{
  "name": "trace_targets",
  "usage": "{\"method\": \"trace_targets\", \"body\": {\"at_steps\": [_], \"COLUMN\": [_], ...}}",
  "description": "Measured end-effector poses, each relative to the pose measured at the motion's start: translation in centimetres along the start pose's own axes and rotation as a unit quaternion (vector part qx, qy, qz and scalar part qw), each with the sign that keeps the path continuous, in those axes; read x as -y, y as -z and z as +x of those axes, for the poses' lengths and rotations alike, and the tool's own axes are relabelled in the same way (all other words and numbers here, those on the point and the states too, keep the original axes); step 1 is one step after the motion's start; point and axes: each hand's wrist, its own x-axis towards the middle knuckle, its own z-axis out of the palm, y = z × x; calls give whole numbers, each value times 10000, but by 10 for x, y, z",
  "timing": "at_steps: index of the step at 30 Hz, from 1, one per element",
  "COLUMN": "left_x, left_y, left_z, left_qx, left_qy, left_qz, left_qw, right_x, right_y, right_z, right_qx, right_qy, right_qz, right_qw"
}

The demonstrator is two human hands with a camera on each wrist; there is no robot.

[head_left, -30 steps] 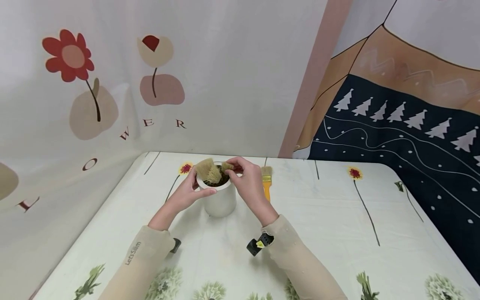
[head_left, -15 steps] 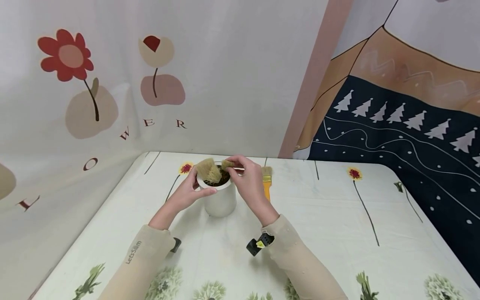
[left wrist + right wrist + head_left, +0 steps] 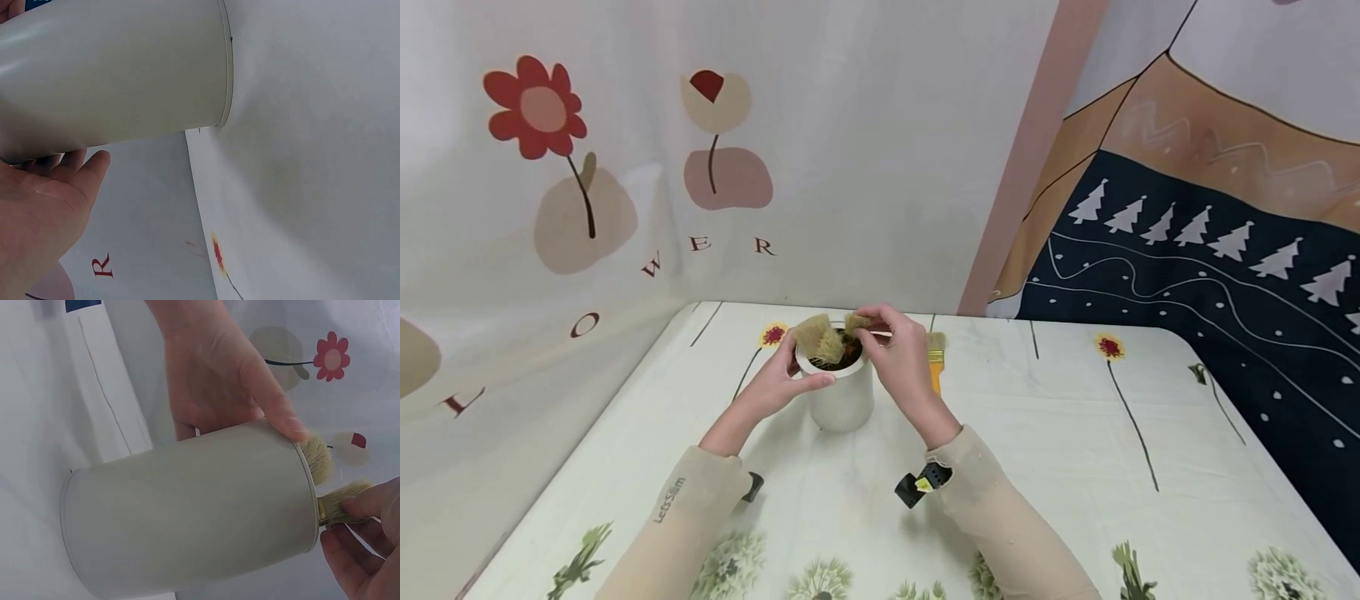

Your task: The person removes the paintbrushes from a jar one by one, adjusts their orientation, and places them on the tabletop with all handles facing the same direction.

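A pale, off-white cylindrical container [image 3: 842,404] stands upright on the table. My left hand [image 3: 767,387] grips it near the rim, thumb at the front and fingers round the far left side. Wide bristles of a paintbrush [image 3: 818,337] stick up out of its mouth. Beside them, my right hand [image 3: 901,358] pinches the bristles of a smaller paintbrush [image 3: 342,501] between thumb and fingers. That brush's gold metal band shows at the rim in the right wrist view; its handle is hidden inside the container. The left wrist view shows the left fingers [image 3: 92,172] against the container's side.
Another paintbrush [image 3: 935,362] with an orange handle lies on the table behind my right wrist. The white tablecloth [image 3: 1037,433] carries printed flowers. A printed curtain [image 3: 865,167] hangs just behind the table's far edge.
The right hand and the small paintbrush's bristles have risen very slightly. The left hand keeps its grip on the container, which stays in place.
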Motion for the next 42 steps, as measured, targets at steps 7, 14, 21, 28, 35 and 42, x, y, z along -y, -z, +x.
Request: {"method": "trace_targets", "body": {"at_steps": [7, 14, 21, 28, 35, 42], "left_x": [0, 0, 1, 1, 0, -1], "left_y": [0, 0, 0, 0, -1, -1], "left_z": [0, 0, 0, 0, 0, 0], "left_qx": [24, 20, -8, -9, 6, 13], "left_qy": [15, -27, -41, -41, -93, 60], "left_qz": [-18, -14, 41, 25, 26, 50], "left_qw": [10000, 10000, 10000, 10000, 10000, 10000], "right_x": [3, 5, 7, 13, 20, 28], "right_y": [2, 3, 6, 11, 20, 31], "right_z": [1, 3, 4, 7, 10, 13], "right_qx": [-11, -81, -231, -492, -776, -928], "right_qy": [67, 109, 183, 369, 458, 595], "right_qz": [-11, 83, 305, 510, 720, 912], "right_qw": [10000, 9999, 9991, 9968, 9933, 9897]}}
